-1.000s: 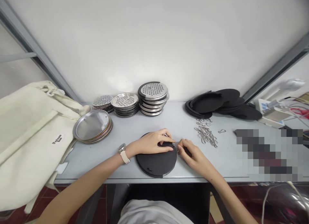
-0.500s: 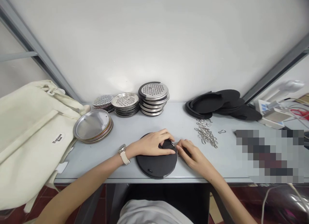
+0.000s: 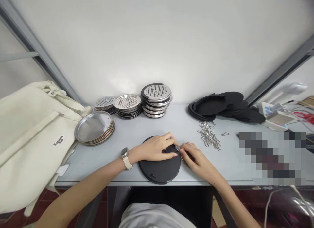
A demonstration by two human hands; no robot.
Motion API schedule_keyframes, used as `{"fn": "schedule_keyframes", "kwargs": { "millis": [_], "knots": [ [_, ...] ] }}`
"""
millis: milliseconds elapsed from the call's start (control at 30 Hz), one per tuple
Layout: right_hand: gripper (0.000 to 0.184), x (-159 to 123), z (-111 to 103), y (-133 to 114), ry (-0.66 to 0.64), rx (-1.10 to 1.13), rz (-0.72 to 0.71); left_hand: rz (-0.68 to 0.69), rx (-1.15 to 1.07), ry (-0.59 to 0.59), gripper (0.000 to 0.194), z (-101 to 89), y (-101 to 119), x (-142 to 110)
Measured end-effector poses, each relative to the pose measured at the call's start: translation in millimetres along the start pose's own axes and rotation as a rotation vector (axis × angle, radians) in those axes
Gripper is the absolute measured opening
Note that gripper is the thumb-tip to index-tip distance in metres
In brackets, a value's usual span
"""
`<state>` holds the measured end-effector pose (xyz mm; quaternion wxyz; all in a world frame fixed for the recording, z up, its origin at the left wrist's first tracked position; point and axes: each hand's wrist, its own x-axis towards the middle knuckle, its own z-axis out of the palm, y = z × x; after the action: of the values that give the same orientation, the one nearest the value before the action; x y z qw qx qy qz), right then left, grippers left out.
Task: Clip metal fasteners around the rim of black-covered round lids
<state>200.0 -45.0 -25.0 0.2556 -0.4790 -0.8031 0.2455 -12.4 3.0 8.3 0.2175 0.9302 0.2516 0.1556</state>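
A black round disc (image 3: 160,170) lies flat near the table's front edge, with a small slot towards its near side. Across its top lies my left hand (image 3: 157,148), fingers curled and thumb bent in, gripping the disc at its right side. My right hand (image 3: 193,156) pinches a small metal spring clip (image 3: 177,148) at that same right edge. The clip's wire loop shows between the two hands; whether it passes through the disc is hidden by the fingers.
Loose metal clips (image 3: 209,136) lie in a pile to the right. Behind them are stacked black covers (image 3: 213,105). Perforated grater discs (image 3: 157,92) and plain metal discs (image 3: 93,126) stand in stacks at back and left. A cream bag (image 3: 36,133) overlaps the table's left end.
The clip's loop has swung out and shows more plainly between my hands. The disc has shifted very slightly towards me. Both hands stay nearly in place.
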Motion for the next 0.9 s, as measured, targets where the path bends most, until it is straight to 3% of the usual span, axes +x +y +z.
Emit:
{"fn": "schedule_keyframes", "kwargs": {
  "millis": [900],
  "knots": [
    [0.024,-0.2,1.0,-0.3,0.017,0.037,0.017,-0.032,-0.221,-0.036,0.025,-4.2,-3.1,0.7]
  ]
}}
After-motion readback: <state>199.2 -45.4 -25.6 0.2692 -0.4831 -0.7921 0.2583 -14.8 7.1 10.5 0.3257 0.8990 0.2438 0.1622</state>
